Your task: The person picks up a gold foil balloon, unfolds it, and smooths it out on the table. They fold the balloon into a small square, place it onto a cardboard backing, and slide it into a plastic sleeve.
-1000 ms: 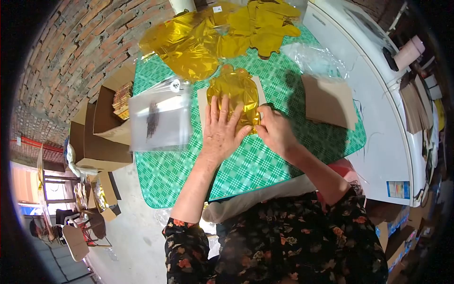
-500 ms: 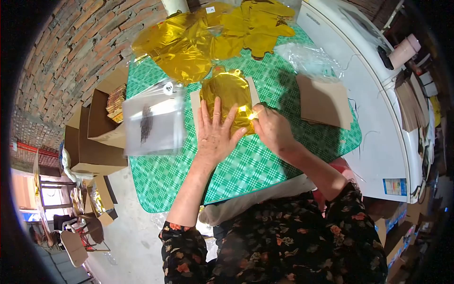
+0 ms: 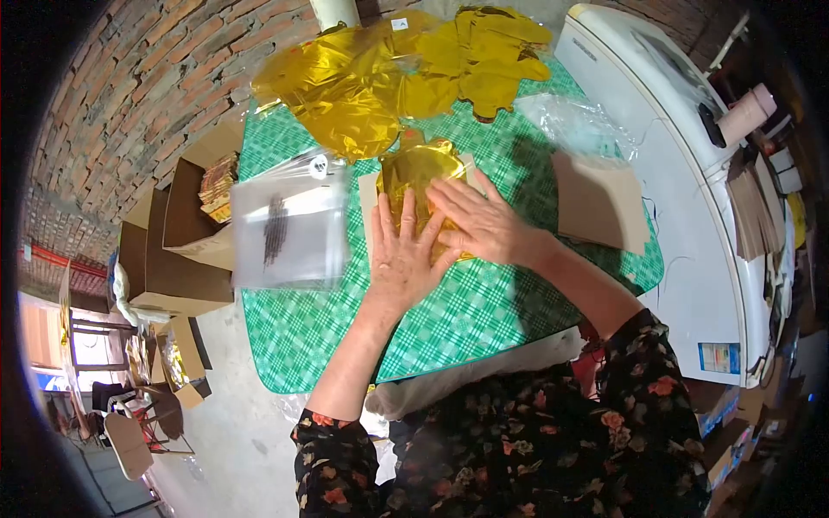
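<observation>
**Both my hands flat on a folded gold foil balloon**

Nearest the camera are my dark floral sleeves [image 3: 518,440]. My bare forearms reach from them over a table with a green checked cloth [image 3: 466,311].

My left hand [image 3: 401,259] lies palm down with its fingers spread and pointing away from me. It presses the near part of the gold foil balloon [image 3: 419,168], as it did a moment ago. My right hand [image 3: 479,220] has changed. Half a second ago its fingers were bunched at the balloon's right edge, pinching the foil. Now it is opened out and flat on top of the foil, fingers apart and angled toward the left, just beside my left fingertips. Neither hand grips anything.

The balloon sits near the middle of the table on a pale card [image 3: 369,197], whose edges show on either side.

To the left of the card, touching it, is a stack of clear plastic bags [image 3: 289,224]. To the right, apart from my hands, lies a stack of brown cardboard sheets [image 3: 600,203], with a crumpled clear bag [image 3: 574,121] beyond it.

At the far edge of the table a loose pile of gold foil balloons [image 3: 380,73] is heaped.

Open cardboard boxes [image 3: 181,233] stand off the left side, below a brick wall [image 3: 129,86]. A white chest freezer [image 3: 682,173] runs along the right.
</observation>
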`<state>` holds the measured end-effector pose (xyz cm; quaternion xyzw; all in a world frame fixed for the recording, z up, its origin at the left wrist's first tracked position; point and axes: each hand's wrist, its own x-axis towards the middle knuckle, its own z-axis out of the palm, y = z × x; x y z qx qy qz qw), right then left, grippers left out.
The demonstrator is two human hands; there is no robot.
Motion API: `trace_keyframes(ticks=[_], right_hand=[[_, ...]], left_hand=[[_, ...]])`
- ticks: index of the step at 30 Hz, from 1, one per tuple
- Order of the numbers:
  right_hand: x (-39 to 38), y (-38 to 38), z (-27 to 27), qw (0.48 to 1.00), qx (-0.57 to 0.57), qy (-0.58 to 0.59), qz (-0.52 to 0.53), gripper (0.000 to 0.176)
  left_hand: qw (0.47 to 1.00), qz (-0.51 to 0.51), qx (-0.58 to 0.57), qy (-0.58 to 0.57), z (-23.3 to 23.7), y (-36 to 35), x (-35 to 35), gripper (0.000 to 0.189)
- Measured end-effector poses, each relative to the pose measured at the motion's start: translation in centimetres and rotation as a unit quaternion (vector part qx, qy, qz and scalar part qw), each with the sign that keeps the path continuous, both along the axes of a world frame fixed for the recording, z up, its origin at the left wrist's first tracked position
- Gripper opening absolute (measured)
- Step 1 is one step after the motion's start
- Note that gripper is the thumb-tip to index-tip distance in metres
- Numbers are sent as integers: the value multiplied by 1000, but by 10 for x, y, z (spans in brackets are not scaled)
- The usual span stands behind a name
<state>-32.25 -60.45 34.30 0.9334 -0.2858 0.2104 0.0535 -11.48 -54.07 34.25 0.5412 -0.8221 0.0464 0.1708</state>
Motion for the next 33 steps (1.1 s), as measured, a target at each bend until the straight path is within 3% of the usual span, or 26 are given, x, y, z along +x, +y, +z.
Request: trace_keyframes(ticks=[2, 7, 11, 14, 18, 19, 23, 33], right_hand=[[-3, -20, -3, 995, -92, -35, 4, 52], [2, -59, 12, 976, 57, 130, -168, 61], [23, -60, 35, 979, -15, 180, -97, 60], [42, -60, 28, 990, 104, 95, 31, 60], [56, -69, 27, 980, 162, 116, 14, 59], [61, -74, 14, 992, 121, 34, 22, 54], [67, -94, 1, 997, 74, 6, 3, 52], [88, -90, 22, 988, 153, 2, 2, 45]], left_hand=[[1000, -1, -2, 2, 2, 1, 0, 68], [1000, -2, -7, 11, 1, 1, 0, 66], [1000, -2, -10, 23, 2, 2, -1, 67], [1000, 4, 23, -13, 2, 1, 1, 67], [1000, -4, 15, 8, 3, 1, 2, 69], [1000, -7, 4, 18, 1, 1, 2, 69], [999, -13, -8, 34, 1, 0, 2, 73], [999, -12, 2, 46, 8, 2, 2, 84]])
